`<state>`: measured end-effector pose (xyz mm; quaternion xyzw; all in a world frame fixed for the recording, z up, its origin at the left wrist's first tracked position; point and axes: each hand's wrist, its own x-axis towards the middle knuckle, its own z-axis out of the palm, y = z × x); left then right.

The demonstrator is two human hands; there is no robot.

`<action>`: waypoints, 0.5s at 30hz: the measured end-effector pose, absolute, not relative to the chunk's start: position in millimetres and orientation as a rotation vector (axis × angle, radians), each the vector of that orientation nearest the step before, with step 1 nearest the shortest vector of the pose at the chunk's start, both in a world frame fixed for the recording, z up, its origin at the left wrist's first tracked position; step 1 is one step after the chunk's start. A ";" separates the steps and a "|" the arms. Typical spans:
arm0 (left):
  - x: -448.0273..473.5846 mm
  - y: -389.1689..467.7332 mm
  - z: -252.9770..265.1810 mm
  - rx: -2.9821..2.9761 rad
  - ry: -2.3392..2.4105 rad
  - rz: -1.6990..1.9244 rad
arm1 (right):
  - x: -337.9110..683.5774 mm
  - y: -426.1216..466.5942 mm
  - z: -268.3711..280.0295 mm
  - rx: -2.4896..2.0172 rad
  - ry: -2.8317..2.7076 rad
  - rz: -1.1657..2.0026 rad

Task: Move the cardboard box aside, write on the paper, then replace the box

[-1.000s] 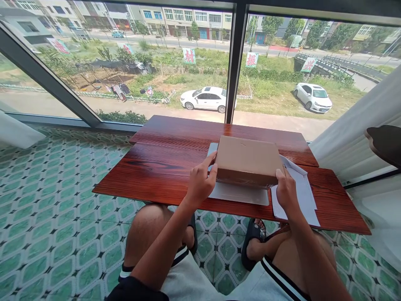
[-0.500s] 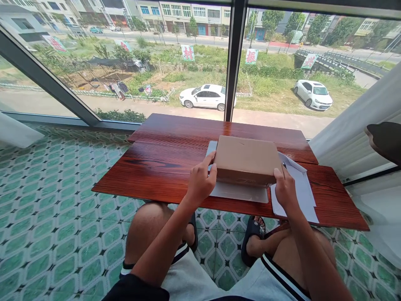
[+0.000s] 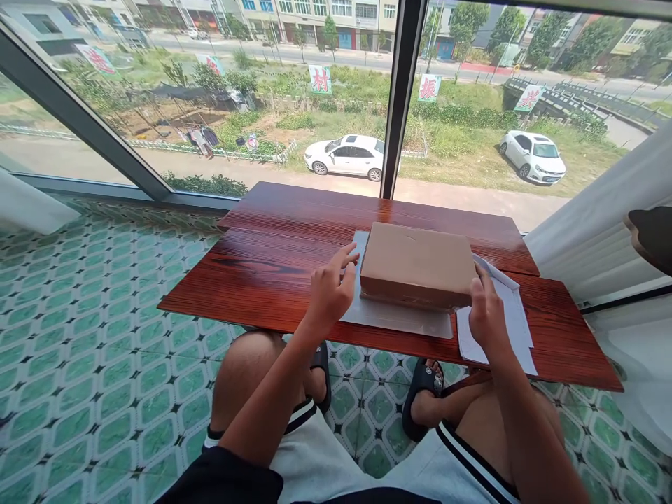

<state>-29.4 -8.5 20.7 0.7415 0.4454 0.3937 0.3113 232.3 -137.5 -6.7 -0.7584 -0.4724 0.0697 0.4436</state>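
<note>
Flat matte cardboard box (image 3: 417, 264) on smooth grey sheet (image 3: 399, 316), grained red-brown worktop (image 3: 273, 273), left hand (image 3: 330, 290) released beside box, right hand (image 3: 487, 316) grasping box corner

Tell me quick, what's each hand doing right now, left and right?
Left hand: open, fingers spread beside the cardboard box, holding nothing.
Right hand: against the box's right near corner, over the white papers; whether it grips cannot be told.

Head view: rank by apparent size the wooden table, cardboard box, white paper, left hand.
1. wooden table
2. cardboard box
3. white paper and left hand: too close to rank; the box and right hand hide part of the paper.
</note>
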 end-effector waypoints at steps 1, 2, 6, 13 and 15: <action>-33.5 -6.9 23.1 1.937 1.173 1.128 | 233.9 -139.2 -4.8 -1.842 -1.163 0.126; -37.6 -6.3 26.3 1.920 1.165 1.237 | 235.1 -141.4 -2.4 -1.798 -1.144 0.034; -51.2 -14.5 44.3 1.846 1.029 1.639 | 231.1 -153.2 13.6 -1.593 -1.039 -0.566; -49.7 -51.2 84.1 2.187 0.560 1.648 | 170.4 -151.5 39.2 -1.226 -1.848 -0.304; -41.3 -61.6 93.5 2.380 0.270 1.468 | 149.3 -148.6 31.6 -1.181 -2.050 -0.141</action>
